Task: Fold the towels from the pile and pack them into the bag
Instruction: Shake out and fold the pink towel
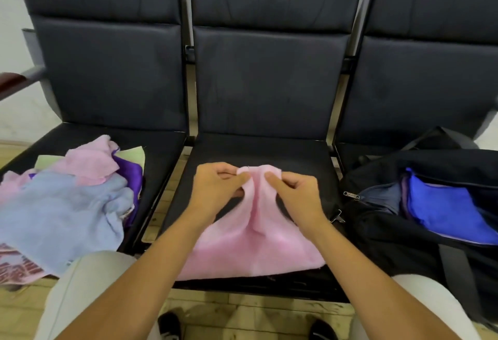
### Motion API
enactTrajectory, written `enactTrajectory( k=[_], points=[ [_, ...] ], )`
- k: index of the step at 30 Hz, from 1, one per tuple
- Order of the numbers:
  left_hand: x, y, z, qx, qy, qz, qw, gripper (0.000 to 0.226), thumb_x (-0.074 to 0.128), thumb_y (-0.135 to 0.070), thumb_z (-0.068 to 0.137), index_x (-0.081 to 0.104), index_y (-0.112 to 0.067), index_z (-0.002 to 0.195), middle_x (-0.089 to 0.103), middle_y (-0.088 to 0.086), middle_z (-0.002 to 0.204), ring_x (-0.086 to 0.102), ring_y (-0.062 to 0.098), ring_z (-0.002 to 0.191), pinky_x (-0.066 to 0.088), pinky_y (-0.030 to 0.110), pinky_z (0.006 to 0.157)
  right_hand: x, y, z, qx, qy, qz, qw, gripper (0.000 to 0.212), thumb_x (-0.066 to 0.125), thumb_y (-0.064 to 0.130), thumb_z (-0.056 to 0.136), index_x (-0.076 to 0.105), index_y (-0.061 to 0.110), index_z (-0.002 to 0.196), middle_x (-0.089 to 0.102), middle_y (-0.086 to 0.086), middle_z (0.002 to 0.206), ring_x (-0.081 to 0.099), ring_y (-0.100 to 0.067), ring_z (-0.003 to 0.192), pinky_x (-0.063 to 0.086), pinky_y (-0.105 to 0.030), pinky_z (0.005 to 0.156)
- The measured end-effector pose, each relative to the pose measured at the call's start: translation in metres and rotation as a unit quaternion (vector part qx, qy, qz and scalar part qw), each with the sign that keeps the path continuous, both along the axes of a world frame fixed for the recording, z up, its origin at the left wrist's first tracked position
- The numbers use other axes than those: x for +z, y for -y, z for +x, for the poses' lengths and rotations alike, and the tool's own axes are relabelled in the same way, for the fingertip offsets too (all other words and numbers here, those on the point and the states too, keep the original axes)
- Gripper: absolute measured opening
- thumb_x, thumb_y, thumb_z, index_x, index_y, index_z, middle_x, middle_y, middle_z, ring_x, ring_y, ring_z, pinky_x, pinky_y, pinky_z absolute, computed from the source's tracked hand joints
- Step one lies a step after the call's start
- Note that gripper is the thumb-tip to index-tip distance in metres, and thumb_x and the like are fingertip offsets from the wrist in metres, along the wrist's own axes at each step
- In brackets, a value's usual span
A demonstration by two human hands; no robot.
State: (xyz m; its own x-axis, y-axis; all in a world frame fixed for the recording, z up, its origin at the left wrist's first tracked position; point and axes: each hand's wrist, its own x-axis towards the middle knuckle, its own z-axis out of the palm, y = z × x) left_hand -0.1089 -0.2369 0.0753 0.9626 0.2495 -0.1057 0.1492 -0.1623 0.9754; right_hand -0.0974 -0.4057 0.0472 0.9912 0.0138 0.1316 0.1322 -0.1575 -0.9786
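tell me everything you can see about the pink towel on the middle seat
The pink towel is soft, fuzzy terry-like cloth, plain light pink. It lies on the dark middle seat, its near part spread wide by the front edge. The far part is gathered into a raised ridge with a crease down the middle, pinched by the left hand and right hand on either side. It is not yet folded.

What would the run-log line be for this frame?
both hands pinch pink terry towel | middle seat | open black bag holds blue towel

Your head camera looks forward and down, close over the middle seat (258, 151) of the row of chairs (only one view here).
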Motion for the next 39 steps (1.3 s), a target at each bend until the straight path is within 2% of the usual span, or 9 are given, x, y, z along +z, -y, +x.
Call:
enactTrajectory(
  k=[3, 7, 15, 20, 26, 29, 32, 36, 39],
  points=[
    [-0.006, 0.009, 0.001, 0.002, 0.010, 0.023, 1.000, 0.008, 0.078, -0.015, 0.081, 0.073, -0.012, 0.085, 0.074, 0.005, 0.077, 0.074, 0.016, 0.072, 0.062, 0.037, 0.070, 0.000, -0.013, -0.005, 0.056, 0.013, 0.010, 0.998, 0.018, 0.067, 0.019, 0.093, 0.077, 0.012, 0.081, 0.070, 0.004, 0.068, 0.066, -0.011, 0.064, 0.052, -0.020, 0.060],
    [-0.007, 0.008, 0.004, 0.016, 0.023, 0.038, 0.999, 0.007, 0.079, -0.017, 0.080, 0.073, -0.013, 0.083, 0.074, 0.005, 0.078, 0.074, 0.017, 0.071, 0.062, 0.040, 0.070, -0.002, -0.015, 0.000, 0.063, 0.050, -0.037, 0.996, 0.029, 0.063, 0.020, 0.096, 0.068, 0.025, 0.068, 0.058, 0.015, 0.062, 0.055, -0.004, 0.060, 0.044, -0.015, 0.058],
    [-0.009, 0.007, -0.002, -0.060, 0.069, 0.082, 0.992, 0.014, 0.071, -0.019, 0.088, 0.077, -0.011, 0.098, 0.075, 0.002, 0.084, 0.073, 0.010, 0.076, 0.061, 0.030, 0.075, -0.011, -0.018, 0.001, 0.109, 0.043, -0.085, 0.989, 0.020, 0.056, 0.023, 0.099, 0.074, 0.028, 0.091, 0.065, 0.002, 0.084, 0.059, -0.007, 0.078, 0.047, -0.016, 0.068],
    [-0.011, 0.004, 0.001, -0.133, 0.049, 0.160, 0.977, 0.029, 0.053, -0.028, 0.099, 0.076, -0.012, 0.092, 0.074, 0.003, 0.083, 0.072, 0.011, 0.080, 0.060, 0.033, 0.081, -0.017, -0.015, 0.005, 0.066, 0.048, -0.138, 0.987, 0.008, 0.070, 0.018, 0.090, 0.074, 0.022, 0.085, 0.063, 0.002, 0.080, 0.058, -0.005, 0.070, 0.047, -0.015, 0.063],
    [-0.009, -0.007, 0.009, -0.145, 0.083, 0.191, 0.967, 0.022, 0.069, -0.016, 0.088, 0.070, -0.021, 0.110, 0.069, -0.007, 0.105, 0.067, 0.005, 0.093, 0.058, 0.030, 0.088, -0.009, -0.009, 0.008, 0.062, 0.030, -0.073, 0.995, 0.015, 0.066, 0.010, 0.093, 0.076, 0.019, 0.099, 0.074, 0.002, 0.090, 0.069, -0.011, 0.084, 0.057, -0.024, 0.074],
    [-0.006, -0.021, 0.014, -0.171, 0.054, 0.357, 0.917, 0.054, 0.076, -0.027, 0.082, 0.052, -0.032, 0.130, 0.041, -0.007, 0.133, 0.039, 0.012, 0.124, 0.041, 0.034, 0.103, 0.004, -0.003, 0.007, 0.110, 0.007, 0.002, 0.994, 0.021, 0.064, 0.016, 0.094, 0.071, 0.017, 0.114, 0.074, 0.005, 0.100, 0.070, -0.012, 0.094, 0.058, -0.025, 0.078],
    [-0.005, -0.035, 0.020, -0.195, 0.039, 0.451, 0.870, 0.046, 0.074, -0.030, 0.083, 0.053, -0.032, 0.124, 0.031, -0.007, 0.148, 0.023, 0.019, 0.140, 0.029, 0.050, 0.114, 0.014, 0.007, 0.010, 0.125, 0.016, 0.004, 0.992, 0.025, 0.060, 0.014, 0.096, 0.068, 0.018, 0.119, 0.072, 0.007, 0.108, 0.067, -0.007, 0.101, 0.054, -0.019, 0.080],
    [-0.001, -0.046, 0.025, -0.188, 0.081, 0.301, 0.932, 0.017, 0.070, -0.020, 0.088, 0.054, -0.024, 0.084, 0.064, -0.004, 0.091, 0.061, 0.009, 0.084, 0.051, 0.031, 0.076, 0.019, 0.019, 0.017, 0.097, 0.050, -0.024, 0.994, 0.026, 0.057, 0.008, 0.097, 0.067, 0.016, 0.120, 0.071, 0.006, 0.112, 0.065, -0.003, 0.104, 0.053, -0.018, 0.086],
    [0.003, -0.045, 0.026, -0.142, 0.115, 0.264, 0.947, 0.016, 0.069, -0.023, 0.089, 0.054, -0.022, 0.095, 0.063, -0.003, 0.080, 0.060, 0.009, 0.073, 0.046, 0.020, 0.065, 0.022, 0.026, 0.021, 0.079, 0.069, -0.018, 0.994, 0.025, 0.056, 0.005, 0.098, 0.067, 0.015, 0.118, 0.072, 0.005, 0.112, 0.066, -0.006, 0.106, 0.053, -0.021, 0.090]
  ],
)
